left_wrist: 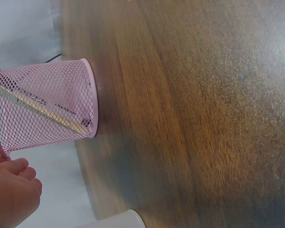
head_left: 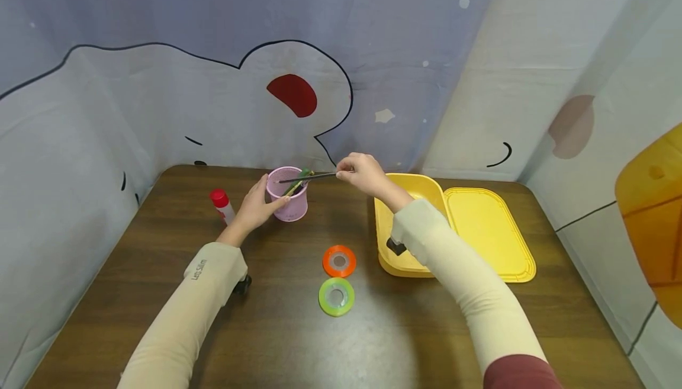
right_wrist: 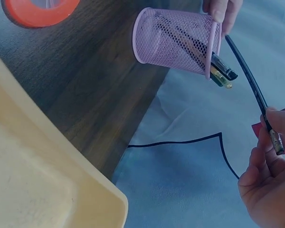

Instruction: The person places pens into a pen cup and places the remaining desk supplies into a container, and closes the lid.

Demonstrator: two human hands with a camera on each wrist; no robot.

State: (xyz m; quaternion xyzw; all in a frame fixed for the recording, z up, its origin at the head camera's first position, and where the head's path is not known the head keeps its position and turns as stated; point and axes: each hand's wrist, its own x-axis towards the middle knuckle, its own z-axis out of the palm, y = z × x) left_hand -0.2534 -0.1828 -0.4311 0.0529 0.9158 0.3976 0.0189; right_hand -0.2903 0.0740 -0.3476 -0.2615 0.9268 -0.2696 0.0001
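Observation:
A pink mesh pen cup [head_left: 290, 209] stands upright near the table's back edge, with several pens and pencils [right_wrist: 222, 71] sticking out of it. My left hand [head_left: 254, 206] grips the cup at its rim, thumb on the near side and fingers round the left. Above and right of the cup, my right hand [head_left: 364, 173] pinches a dark pencil [right_wrist: 251, 76] near its silver-ferruled end. The pencil lies nearly level in the head view, its far end overlapping the cup's opening. In the right wrist view that end is just beyond the rim, close to the left fingers.
A red-capped glue stick [head_left: 219, 199] stands left of the cup. Orange tape [head_left: 330, 264] and green tape [head_left: 335, 312] lie flat mid-table. At right sit a yellow box [head_left: 381, 229], partly under my right forearm, and its yellow lid [head_left: 482, 229]. A printed curtain [head_left: 224, 111] hangs behind.

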